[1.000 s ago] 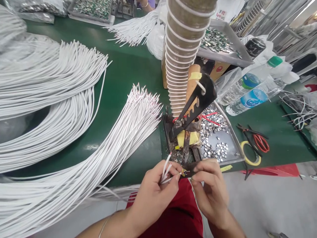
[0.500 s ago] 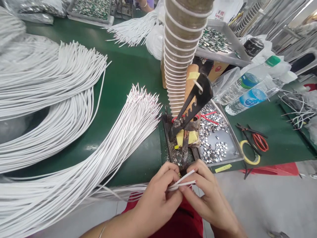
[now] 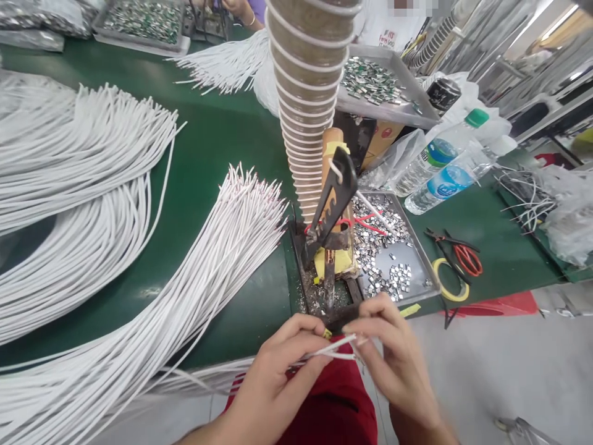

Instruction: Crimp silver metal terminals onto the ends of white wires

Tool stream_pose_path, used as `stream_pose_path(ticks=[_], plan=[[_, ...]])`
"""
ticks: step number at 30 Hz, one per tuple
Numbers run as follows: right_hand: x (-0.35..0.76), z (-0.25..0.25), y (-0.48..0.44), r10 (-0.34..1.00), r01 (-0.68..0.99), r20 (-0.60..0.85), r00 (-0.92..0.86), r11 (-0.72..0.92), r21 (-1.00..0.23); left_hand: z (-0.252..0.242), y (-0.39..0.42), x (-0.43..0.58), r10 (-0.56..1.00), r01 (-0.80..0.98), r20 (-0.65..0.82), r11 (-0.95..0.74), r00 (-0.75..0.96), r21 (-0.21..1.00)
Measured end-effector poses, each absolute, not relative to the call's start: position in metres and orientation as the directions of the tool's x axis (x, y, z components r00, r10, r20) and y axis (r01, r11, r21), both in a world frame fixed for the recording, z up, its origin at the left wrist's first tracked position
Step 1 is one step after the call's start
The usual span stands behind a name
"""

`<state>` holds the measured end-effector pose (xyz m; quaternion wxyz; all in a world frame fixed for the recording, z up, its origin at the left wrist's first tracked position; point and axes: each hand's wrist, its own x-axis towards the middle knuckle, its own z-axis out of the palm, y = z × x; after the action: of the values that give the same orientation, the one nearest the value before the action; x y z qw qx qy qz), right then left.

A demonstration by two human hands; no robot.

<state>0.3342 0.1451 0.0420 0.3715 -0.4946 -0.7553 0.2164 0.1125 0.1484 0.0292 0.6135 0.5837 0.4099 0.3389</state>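
Note:
Two white cables (image 3: 332,351) cross near the table's front edge, their ends sticking out to the right. My left hand (image 3: 285,364) is closed, pinching them between thumb and fingers a short way behind the ends. At the upper cable's tip, my right hand (image 3: 393,355) has its thumb and index finger closed on the end; the fine wires there are too small to make out. Just beyond both hands stands a soldering fixture with a dark metal bracket (image 3: 340,185), a wooden handle and a yellow-taped base. To its left lies a thick bundle of white cables (image 3: 208,266).
A tray of small metal connectors (image 3: 419,262) sits right of the fixture, beside pliers (image 3: 447,247) and yellow tape (image 3: 451,293). Two water bottles (image 3: 445,179) lean behind. A ribbed hose (image 3: 308,80) hangs over the fixture. Another person's hand (image 3: 238,7) shows at the back.
The view has shifted, so the bench sits further left in the picture. My right hand has moved from between the two cables to the upper cable's tip.

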Motion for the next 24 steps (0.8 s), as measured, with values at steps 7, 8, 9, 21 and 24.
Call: stream_pose_path(ticks=[7,8,9,21,24], plan=[[0.381,0.014,0.195,0.940,0.842,0.340,-0.034,0.211,-0.498,0.026,0.144,0.112,0.906,0.041,-0.151,0.147,0.396,0.988],[0.385,0.009,0.200,0.943,0.848,0.331,-0.033,0.202,-0.491,0.026,0.143,0.112,0.912,0.023,-0.148,0.151,0.383,0.988],[0.387,0.005,0.204,0.946,0.850,0.323,-0.032,0.195,-0.489,0.026,0.143,0.112,0.919,0.005,-0.145,0.154,0.367,0.988],[0.356,0.024,0.167,0.921,0.641,0.385,-0.061,0.332,-0.692,0.030,0.155,0.119,0.920,-0.022,-0.255,0.274,0.299,0.961],[0.338,0.025,0.155,0.899,0.548,0.411,-0.149,0.421,-0.723,0.032,0.160,0.120,0.924,-0.037,-0.235,0.258,0.300,0.965]])
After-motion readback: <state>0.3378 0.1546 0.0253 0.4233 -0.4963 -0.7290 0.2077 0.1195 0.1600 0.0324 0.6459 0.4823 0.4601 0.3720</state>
